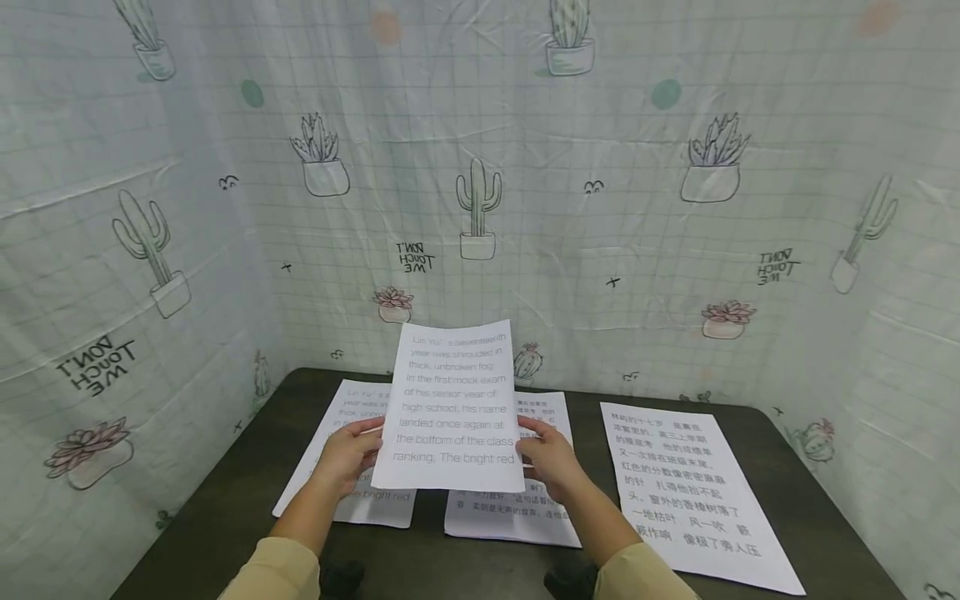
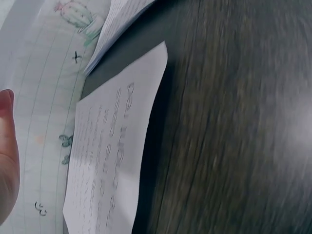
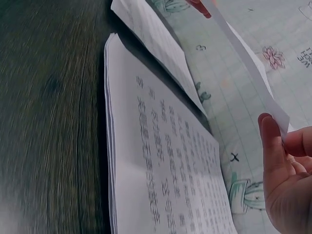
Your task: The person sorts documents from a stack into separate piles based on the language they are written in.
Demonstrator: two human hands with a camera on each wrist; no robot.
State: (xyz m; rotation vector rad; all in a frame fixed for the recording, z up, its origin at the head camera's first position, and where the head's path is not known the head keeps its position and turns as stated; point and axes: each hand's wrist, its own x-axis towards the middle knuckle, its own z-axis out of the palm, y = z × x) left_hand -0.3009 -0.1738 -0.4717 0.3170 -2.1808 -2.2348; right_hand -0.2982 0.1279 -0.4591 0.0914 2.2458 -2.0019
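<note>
A white sheet of paper (image 1: 453,408) printed with English text is held up above the table, facing the head camera. My left hand (image 1: 347,458) pinches its left edge, and my right hand (image 1: 551,458) grips the right edge between thumb and fingers. Seen from the right wrist, the sheet (image 3: 251,68) is nearly edge-on. Under it on the left lies English-printed paper (image 1: 375,504), partly covered from view. Below my right hand sits a stack of Chinese-printed sheets (image 1: 510,521), its upper part hidden by the raised sheet. The left wrist view catches only part of my left hand (image 2: 7,161).
Farther right, another Chinese-printed paper (image 1: 690,492) lies on the dark wooden table (image 1: 225,500). A pale curtain (image 1: 600,208) with cactus drawings hangs behind the table and along both sides. Two dark objects (image 1: 341,577) show at the near edge, too unclear to identify.
</note>
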